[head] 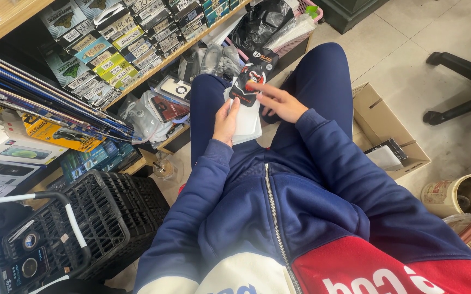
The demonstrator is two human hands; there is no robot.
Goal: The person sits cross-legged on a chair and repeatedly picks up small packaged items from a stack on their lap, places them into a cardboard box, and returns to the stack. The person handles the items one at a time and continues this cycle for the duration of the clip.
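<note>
Head view: left hand [226, 121] is gripping a stack of flat white packs [248, 124] from the side, resting them on the lap between the blue-trousered knees. On top of the stack is lying a black pack [248, 84] with red and white print, glossy, tilted toward the shelves [153, 54]. Right hand [279, 102] is grasping nothing, fingers spread, its fingertips pressing on the black pack. Beside the right leg a cardboard box [380, 122] is sitting; a black crate [104, 218] is standing at left.

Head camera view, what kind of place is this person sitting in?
Probably a phone accessory shop or its stockroom: shelves of small boxed packages, phone boxes stacked at left, and a stack of flat white packs in the left hand.
</note>
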